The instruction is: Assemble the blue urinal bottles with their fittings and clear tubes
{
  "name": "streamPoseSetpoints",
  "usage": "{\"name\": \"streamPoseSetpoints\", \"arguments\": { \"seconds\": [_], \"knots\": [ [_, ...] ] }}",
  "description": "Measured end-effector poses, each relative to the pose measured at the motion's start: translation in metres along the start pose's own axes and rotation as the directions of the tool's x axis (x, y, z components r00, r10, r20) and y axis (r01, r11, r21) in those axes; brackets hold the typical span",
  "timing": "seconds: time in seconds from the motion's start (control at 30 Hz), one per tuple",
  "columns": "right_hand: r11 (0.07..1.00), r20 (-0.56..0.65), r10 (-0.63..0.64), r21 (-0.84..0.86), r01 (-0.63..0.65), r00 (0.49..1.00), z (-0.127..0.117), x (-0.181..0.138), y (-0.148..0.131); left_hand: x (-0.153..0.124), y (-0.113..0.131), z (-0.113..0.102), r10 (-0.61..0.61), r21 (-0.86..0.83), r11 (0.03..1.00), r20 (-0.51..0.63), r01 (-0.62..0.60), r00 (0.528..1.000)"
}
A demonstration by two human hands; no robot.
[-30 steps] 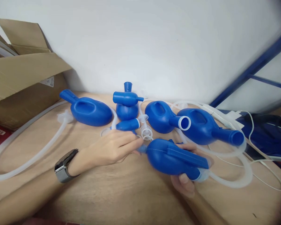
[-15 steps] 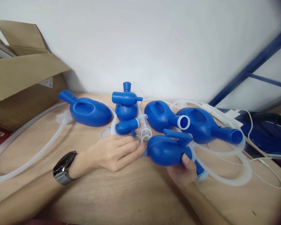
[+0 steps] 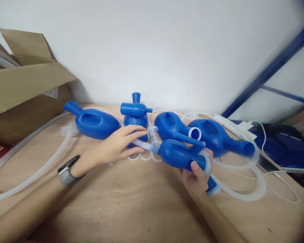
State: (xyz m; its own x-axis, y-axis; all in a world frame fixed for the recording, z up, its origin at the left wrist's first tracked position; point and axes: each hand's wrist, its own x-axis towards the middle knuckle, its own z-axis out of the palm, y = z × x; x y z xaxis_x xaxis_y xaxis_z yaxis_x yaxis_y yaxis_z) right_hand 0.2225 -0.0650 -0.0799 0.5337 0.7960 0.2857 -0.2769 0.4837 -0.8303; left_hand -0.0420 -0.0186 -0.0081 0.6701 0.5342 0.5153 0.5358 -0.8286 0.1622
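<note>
My right hand (image 3: pixel 198 173) is wrapped round a blue plastic urinal head (image 3: pixel 176 154), with a flap-like handle on top and a pale rim at its wide end. From its narrow left end a translucent tube (image 3: pixel 145 145) runs leftward. My left hand (image 3: pixel 123 141) is open over this tube, fingers spread, with the tube passing between thumb and fingers; whether they touch it I cannot tell. Behind that hand, a small blue piece (image 3: pixel 144 137) is mostly hidden. Several clear rings (image 3: pixel 145 156) lie on the table below the tube.
Blue urinal bottles stand behind: one at left (image 3: pixel 97 125), one in the middle (image 3: pixel 167 125), one at right (image 3: pixel 210 135). Another blue head (image 3: pixel 134 109) rests across a bottle. A cardboard box (image 3: pixel 27 98), a looped hose (image 3: pixel 40 179) and a white power strip (image 3: pixel 239 130) flank them.
My left hand has lifted slightly and its fingers have spread, baring the tube at the head's narrow end. My right hand still holds the urinal head. The view has shifted a little.
</note>
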Motion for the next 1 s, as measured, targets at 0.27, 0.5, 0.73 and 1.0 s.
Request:
{"name": "streamPoseSetpoints", "arguments": {
  "seconds": [0.27, 0.5, 0.73, 1.0],
  "knots": [
    [0.987, -0.084, 0.152, -0.040, -0.156, 0.985, 0.001, 0.013, -0.004, -0.001, 0.012, -0.025, -0.478, -0.197, 0.762, 0.470, 0.616, 0.742],
    [0.933, -0.002, 0.358, 0.037, -0.357, 0.934, 0.004, 0.010, 0.002, -0.005, -0.003, 0.032, -0.394, -0.777, 0.258, 0.458, 0.574, 0.797],
    [0.963, 0.039, 0.267, 0.019, -0.268, 0.963, -0.005, 0.008, 0.011, -0.004, 0.013, 0.052, -0.330, -0.924, 0.013, 0.357, 0.383, 0.874],
    [0.954, 0.050, 0.291, 0.055, -0.294, 0.955, -0.006, 0.006, 0.010, -0.012, 0.006, 0.060, -0.314, -0.912, 0.024, 0.382, 0.410, 0.869]
  ]
}}
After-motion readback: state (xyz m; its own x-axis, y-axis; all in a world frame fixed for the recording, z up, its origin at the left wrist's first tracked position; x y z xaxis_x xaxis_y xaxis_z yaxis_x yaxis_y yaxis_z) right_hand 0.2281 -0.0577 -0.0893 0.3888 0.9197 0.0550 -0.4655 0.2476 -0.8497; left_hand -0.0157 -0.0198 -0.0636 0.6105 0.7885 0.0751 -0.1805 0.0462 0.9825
